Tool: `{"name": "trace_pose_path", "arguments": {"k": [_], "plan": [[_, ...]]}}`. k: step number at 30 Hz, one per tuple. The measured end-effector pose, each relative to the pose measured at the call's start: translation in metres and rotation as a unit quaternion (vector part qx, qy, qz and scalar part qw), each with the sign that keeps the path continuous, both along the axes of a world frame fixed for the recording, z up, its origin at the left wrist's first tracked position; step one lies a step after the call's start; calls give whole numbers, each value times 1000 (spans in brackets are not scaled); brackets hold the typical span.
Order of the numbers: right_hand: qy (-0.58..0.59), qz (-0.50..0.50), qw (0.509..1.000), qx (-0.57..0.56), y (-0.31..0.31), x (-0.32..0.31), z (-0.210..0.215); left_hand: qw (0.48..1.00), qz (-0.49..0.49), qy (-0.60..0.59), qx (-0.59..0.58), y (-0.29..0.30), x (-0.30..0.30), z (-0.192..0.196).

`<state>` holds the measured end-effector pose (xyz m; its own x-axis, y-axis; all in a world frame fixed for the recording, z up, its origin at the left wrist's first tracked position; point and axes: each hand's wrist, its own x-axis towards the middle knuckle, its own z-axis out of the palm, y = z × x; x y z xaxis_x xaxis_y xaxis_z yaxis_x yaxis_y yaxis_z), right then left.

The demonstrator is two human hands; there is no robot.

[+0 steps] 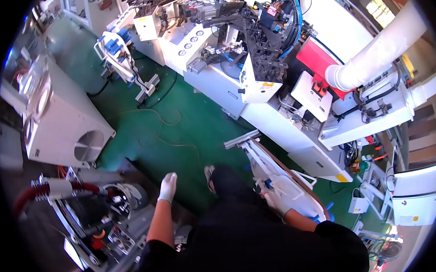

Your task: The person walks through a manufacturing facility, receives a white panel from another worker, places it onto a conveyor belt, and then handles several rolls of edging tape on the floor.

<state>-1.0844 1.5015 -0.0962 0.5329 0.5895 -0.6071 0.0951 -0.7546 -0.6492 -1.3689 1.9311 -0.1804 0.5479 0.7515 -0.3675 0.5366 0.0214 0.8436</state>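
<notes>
My left hand (167,187), in a white glove, is raised over the green floor at the left of my body. Its fingers are drawn together, and nothing shows in them. My right hand (275,203), also gloved, is at the near edge of a long white-framed cart (291,193) with a brown side edge and blue parts. The fingers appear closed on the cart's frame, though part of the grip is hidden. One of my shoes (209,177) shows on the floor between the two hands.
A long white machine (276,126) with black mechanisms runs along the far right. A thick white duct (377,51) hangs above it. At left stand a white cabinet (69,118) and dark machinery (104,209). Another white stand with blue parts (119,55) is farther off. A thin hose (177,141) crosses the floor.
</notes>
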Motion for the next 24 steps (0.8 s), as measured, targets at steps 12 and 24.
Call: {"name": "trace_pose_path", "arguments": {"k": [12, 24], "plan": [[4, -66, 997, -32, 267, 158, -58, 950, -178, 256, 8, 74, -89, -26], [132, -468, 869, 92, 279, 172, -119, 809, -512, 59, 283, 407, 249, -54]]}}
